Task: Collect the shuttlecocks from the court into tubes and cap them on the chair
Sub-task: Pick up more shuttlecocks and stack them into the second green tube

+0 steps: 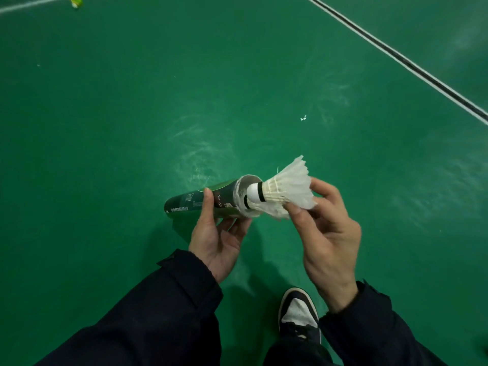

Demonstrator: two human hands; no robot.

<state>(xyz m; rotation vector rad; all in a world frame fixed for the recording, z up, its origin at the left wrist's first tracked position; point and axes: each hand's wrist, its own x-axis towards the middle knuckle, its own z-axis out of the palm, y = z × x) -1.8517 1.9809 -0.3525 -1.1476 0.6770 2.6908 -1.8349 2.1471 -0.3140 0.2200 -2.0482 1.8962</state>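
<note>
We see a left hand [219, 233] wrapped around a dark green tube [208, 200], thumb on top and fingers underneath. The tube lies sideways above the green court floor [132, 114], with its open mouth facing right. It has a label with small print and a little recycling sign, but the words are too tiny for us to read.

The right hand [327, 228] pinches the feathers of a white shuttlecock [285, 187]. Its round white tip with a black band sits right at the tube's mouth. Another shuttlecock [254, 207] pokes out of the tube just below it.

Far away, a yellow-green shuttlecock [75, 0] lies near a white line [31, 3]. A dark and white shoe [299, 313] stands below the hands.
</note>
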